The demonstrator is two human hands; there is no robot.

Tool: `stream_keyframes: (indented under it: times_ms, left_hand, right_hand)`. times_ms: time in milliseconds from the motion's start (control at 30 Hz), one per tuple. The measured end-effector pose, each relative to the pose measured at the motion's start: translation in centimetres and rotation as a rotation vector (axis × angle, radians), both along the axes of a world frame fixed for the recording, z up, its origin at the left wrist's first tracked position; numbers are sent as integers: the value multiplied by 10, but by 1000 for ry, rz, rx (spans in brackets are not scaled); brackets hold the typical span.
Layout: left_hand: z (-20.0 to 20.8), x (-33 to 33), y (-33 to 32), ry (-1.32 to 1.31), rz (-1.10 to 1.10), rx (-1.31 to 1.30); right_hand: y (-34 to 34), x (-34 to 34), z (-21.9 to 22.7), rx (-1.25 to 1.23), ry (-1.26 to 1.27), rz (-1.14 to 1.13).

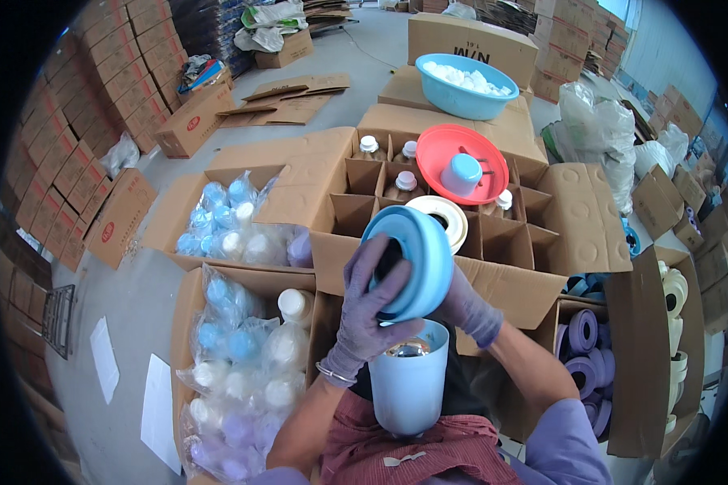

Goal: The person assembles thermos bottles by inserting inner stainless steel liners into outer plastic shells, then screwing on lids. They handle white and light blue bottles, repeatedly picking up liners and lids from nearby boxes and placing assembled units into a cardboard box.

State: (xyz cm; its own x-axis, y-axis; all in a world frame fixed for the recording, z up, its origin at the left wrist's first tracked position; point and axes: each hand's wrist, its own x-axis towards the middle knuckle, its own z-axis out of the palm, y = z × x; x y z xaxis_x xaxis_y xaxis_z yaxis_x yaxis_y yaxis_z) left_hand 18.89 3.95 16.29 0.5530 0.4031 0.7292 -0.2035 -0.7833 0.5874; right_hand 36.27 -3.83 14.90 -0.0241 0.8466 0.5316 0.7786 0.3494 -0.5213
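Note:
My left hand (368,303), in a grey-purple glove, is closed on a light blue round plastic part (429,263) with a dark opening, its fingers over the near side. Against the part's right side, my right hand (469,309), also gloved, grips it from behind; its fingertips are hidden. Below both hands a pale blue cylindrical flask body (408,388) stands upright at my lap, with a shiny silvery inside showing at its top. Just beyond the blue part lies a cream ring (453,218), partly covered by it.
Ahead, a divided carton (356,250) holds several white-capped bottles, with a red basin (433,149) and blue cup (462,174) on top. Bagged blue, white and purple parts fill cartons (188,307) at left. Purple rings (582,333) lie at right. A blue basin (453,101) stands farther back.

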Motion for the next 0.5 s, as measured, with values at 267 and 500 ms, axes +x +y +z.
stream_keyframes:
  times_ms: [267, 500]
  left_hand:
    - [-56, -42, 41, 301, -407, -364]
    - [-67, -41, 30, 394, -569, -287]
  right_hand:
    - [-36, 19, -10, -923, 592, -304]
    - [-57, -32, -40, -470, 993, -173]
